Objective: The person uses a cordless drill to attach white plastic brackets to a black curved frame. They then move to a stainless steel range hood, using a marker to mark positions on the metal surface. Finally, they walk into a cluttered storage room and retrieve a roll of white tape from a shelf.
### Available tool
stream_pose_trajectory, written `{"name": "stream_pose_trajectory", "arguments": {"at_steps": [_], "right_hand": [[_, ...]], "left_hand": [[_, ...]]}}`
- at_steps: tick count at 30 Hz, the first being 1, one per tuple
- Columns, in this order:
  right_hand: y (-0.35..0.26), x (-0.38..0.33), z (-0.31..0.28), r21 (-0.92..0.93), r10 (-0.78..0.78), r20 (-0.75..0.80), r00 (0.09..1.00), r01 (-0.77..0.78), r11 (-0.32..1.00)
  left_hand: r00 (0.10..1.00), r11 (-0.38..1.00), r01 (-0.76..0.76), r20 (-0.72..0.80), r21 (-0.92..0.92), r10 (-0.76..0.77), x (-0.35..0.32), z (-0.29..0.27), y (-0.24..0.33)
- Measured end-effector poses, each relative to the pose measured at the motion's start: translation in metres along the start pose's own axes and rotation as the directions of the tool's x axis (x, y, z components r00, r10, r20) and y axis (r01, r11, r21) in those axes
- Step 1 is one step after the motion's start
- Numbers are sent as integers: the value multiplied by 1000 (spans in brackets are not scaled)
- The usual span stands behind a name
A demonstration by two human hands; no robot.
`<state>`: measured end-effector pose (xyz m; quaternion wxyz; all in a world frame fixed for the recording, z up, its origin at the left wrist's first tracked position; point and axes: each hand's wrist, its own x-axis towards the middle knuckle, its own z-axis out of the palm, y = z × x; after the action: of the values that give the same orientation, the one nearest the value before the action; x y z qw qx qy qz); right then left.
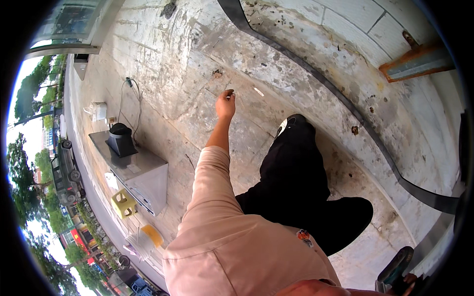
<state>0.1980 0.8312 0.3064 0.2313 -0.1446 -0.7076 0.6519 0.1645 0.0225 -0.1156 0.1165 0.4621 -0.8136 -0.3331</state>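
My left hand (225,105) reaches out over the stained concrete floor at the end of my pink sleeve. Its fingers are curled together, with a small pale spot between them that is too small to name. Just to the right of it, a short white stick (258,92) lies on the ground, apart from the fingers. At the lower right edge, part of my right hand (410,283) shows in shadow, against a dark green and black handheld tool (395,266). Its fingers seem wrapped round the tool; most of the hand is cut off or dark.
A long black flat strip (316,74) curves over the raised ledge. A rusty metal bar (419,61) juts from the tiled wall. At left stand a metal cabinet (148,182) with a black box-shaped object (121,140) on top, a looped cable (138,98) and a yellow stool (123,203).
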Motion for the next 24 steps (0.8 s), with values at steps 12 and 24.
{"name": "stream_pose_trajectory", "arguments": {"at_steps": [12,24], "right_hand": [[34,37,-107,-238,-15,95,995,37,971],[10,41,-81,-154,123,316,941,-77,985]], "left_hand": [[978,986,-153,154,58,143,-25,-66,-9],[859,866,-493,204,80,470,21,-130,105]]}}
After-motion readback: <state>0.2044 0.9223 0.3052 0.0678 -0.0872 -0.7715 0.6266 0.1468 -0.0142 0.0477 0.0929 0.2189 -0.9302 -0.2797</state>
